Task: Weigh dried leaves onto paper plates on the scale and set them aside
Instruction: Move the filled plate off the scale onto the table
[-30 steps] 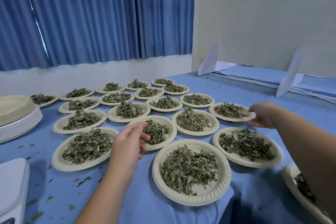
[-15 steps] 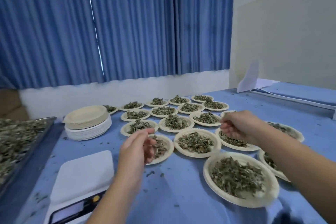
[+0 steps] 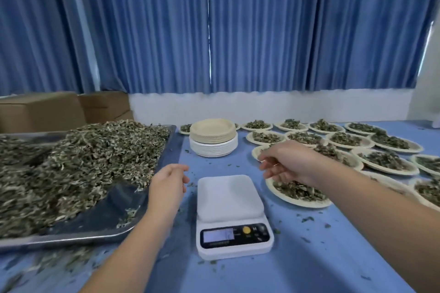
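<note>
White scale [image 3: 230, 200] — blue table [image 3: 309, 257].

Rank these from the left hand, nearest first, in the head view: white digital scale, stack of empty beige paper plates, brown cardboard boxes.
1. White digital scale: just right of the left hand.
2. Stack of empty beige paper plates: beyond the hand, slightly to the right.
3. Brown cardboard boxes: far back on the left, behind the metal tray.

A scale [image 3: 229, 200] sits mid-table [image 3: 309, 259], a tray [image 3: 59, 238] heaped with dried leaves [image 3: 78, 157] to its left and a stack of paper plates [image 3: 213, 137] behind it. Filled plates [image 3: 297, 202] spread in rows to the right, and boxes [image 3: 42, 108] stand behind the tray.
</note>
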